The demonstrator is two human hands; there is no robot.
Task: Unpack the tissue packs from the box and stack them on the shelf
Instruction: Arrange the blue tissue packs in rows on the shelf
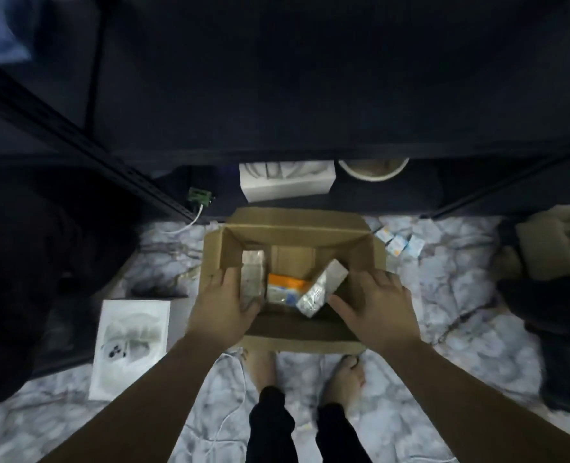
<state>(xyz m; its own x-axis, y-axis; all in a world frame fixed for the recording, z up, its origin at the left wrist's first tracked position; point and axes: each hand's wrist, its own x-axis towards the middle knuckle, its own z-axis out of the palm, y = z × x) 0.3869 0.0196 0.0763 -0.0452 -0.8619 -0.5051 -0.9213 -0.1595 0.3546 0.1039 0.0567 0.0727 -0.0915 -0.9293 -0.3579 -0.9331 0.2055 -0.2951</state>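
bare forearms (163,389), black trousers (270,426) (feet bare)

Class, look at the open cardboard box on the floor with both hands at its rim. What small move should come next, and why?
Probably the right hand should close on the tilted tissue pack. That pack leans loose on top, its thumb is already beside it, and neither hand holds anything yet. The left hand rests at the cardboard box beside an upright pack.
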